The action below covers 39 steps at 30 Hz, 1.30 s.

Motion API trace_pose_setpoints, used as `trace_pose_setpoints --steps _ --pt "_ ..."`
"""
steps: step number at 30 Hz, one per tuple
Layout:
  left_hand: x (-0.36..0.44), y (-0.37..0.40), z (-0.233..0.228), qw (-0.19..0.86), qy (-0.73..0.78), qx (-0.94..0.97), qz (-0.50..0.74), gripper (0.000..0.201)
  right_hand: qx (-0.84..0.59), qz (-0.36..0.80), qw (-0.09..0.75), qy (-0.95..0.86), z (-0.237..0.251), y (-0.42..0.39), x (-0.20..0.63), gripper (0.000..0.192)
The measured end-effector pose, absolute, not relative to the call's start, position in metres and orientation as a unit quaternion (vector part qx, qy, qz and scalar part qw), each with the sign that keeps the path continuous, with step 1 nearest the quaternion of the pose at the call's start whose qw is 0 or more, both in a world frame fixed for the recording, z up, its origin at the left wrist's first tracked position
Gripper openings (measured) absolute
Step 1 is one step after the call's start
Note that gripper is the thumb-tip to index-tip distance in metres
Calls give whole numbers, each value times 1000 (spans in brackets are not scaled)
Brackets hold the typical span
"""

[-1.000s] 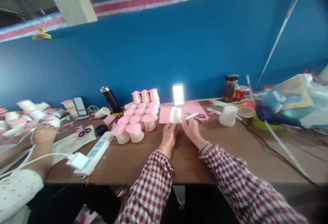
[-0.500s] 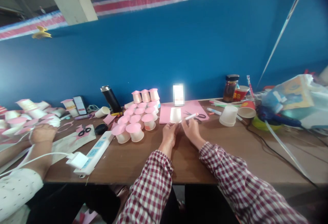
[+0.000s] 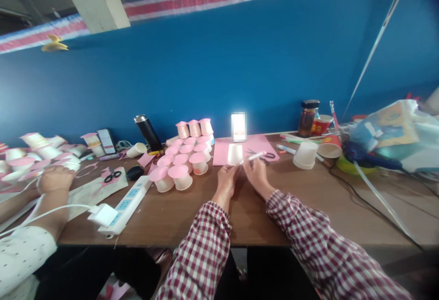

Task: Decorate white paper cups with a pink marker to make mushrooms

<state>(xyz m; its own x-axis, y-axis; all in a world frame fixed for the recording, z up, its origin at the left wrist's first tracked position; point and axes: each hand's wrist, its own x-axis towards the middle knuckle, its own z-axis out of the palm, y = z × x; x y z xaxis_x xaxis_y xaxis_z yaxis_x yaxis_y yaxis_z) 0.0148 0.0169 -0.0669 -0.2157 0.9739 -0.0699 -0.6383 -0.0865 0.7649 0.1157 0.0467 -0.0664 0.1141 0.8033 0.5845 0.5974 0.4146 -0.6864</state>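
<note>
A white paper cup (image 3: 235, 153) stands brightly lit on a pink paper sheet (image 3: 219, 147). At its near rim is my left hand (image 3: 226, 182), fingers closed against the cup; the fingertips are partly hidden. My right hand (image 3: 255, 174) pinches a white marker (image 3: 256, 156) like a pen, its left end close to the cup's lower right side. Beyond the marker, dark-handled scissors (image 3: 268, 155) lie on the pink sheet. Right of my right hand, another white paper cup (image 3: 305, 156) rests upside down on the table.
Several cups with pink paper tops (image 3: 180, 172) stand left of my hands. A white power strip (image 3: 125, 206) and a black thermos (image 3: 148, 133) are nearby. A co-worker's hand (image 3: 56, 179) is at far left. At right are a jar (image 3: 308, 118), a blue glue gun (image 3: 370, 157) and cables.
</note>
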Motion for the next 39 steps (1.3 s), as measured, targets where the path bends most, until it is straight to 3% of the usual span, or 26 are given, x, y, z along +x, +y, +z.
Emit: trace_pose_setpoints --steps 39 --pt "13 19 -70 582 348 227 699 28 -526 102 536 -652 -67 48 117 28"
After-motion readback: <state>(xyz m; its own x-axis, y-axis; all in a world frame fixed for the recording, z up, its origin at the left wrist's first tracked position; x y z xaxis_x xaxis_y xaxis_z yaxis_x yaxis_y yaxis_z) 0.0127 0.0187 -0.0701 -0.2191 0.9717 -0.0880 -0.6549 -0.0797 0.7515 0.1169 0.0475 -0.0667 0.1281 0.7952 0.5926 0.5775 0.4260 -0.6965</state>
